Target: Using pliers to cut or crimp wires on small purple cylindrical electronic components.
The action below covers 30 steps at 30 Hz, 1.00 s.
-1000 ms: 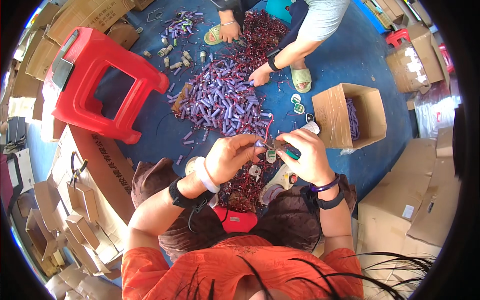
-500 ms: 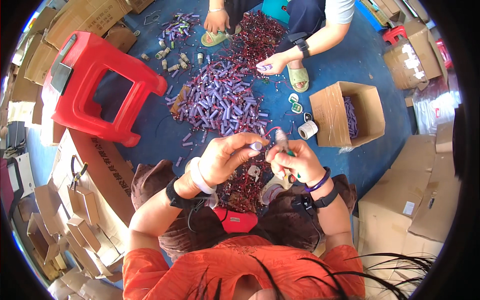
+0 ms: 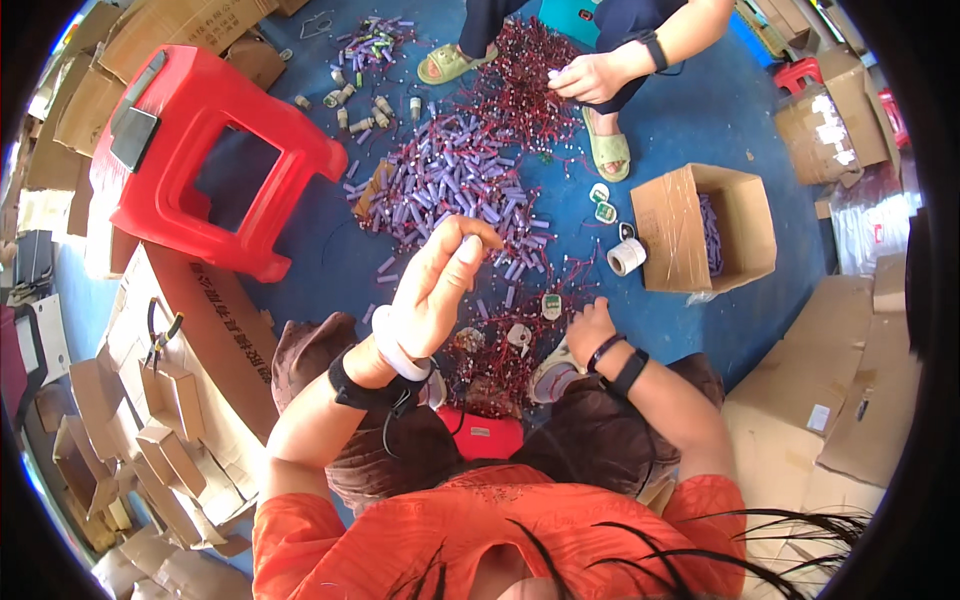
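My left hand (image 3: pixel 440 285) is held over the near edge of a heap of purple cylindrical battery cells (image 3: pixel 450 185). Its fingers are stretched forward with the thumb alongside, and no cell shows in it. Lower and to the right, my right hand (image 3: pixel 592 332) is by my right shoe, its fingers curled downward at the edge of a tangle of red and black wires (image 3: pixel 490 375). Whatever its fingers hold, if anything, is hidden. Between the hands lie a small green-and-white piece (image 3: pixel 551 306) and a whitish round piece (image 3: pixel 518 337).
Across the heap, another person's hand (image 3: pixel 590 78) holds something purple above more red wires (image 3: pixel 530 70). To the right stand a white roll (image 3: pixel 627 257) and an open carton (image 3: pixel 665 235) with cells. A red stool (image 3: pixel 185 190) and pliers (image 3: pixel 160 335) are on the left.
My hands have moved apart, the left forward, the right down and outward. The cell and the green-handled piece they held no longer show. The other person's near hand has risen.
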Each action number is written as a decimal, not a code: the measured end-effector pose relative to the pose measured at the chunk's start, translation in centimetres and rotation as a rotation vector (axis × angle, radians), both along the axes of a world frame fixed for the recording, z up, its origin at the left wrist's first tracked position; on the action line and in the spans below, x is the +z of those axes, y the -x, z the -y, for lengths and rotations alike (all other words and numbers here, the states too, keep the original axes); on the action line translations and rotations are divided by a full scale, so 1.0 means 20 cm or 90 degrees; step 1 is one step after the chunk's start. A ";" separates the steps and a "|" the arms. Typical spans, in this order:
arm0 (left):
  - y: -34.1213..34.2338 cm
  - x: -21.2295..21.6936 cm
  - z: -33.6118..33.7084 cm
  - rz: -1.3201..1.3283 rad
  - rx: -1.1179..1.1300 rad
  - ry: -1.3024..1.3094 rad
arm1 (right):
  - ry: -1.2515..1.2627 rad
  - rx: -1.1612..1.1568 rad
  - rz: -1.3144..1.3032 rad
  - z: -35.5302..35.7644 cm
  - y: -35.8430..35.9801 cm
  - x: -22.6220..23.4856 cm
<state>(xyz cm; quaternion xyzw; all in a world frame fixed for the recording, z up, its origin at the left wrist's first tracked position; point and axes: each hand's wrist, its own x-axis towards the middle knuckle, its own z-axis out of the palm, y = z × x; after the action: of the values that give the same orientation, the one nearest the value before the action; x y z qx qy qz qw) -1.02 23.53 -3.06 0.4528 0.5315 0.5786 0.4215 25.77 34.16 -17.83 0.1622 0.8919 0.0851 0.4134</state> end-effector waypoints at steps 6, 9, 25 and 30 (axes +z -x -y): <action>0.07 -0.03 0.04 0.081 0.021 0.042 | 0.242 -0.318 0.029 -0.30 0.23 -0.23; 0.10 -0.02 0.02 0.174 0.020 0.053 | 0.250 -0.442 -0.245 -0.36 0.23 -0.55; 0.08 0.03 0.08 -0.060 -0.004 0.072 | 0.150 -0.777 -0.305 0.06 0.43 -1.16; 0.03 0.01 0.00 -0.119 -0.032 0.142 | 0.355 -0.701 -0.434 -0.17 0.17 -1.11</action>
<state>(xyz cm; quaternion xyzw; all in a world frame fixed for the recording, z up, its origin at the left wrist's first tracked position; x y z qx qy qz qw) -1.65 23.59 -2.81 0.4683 0.6181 0.4602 0.4323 22.40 37.57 -40.02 0.4955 0.7487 -0.4236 0.1200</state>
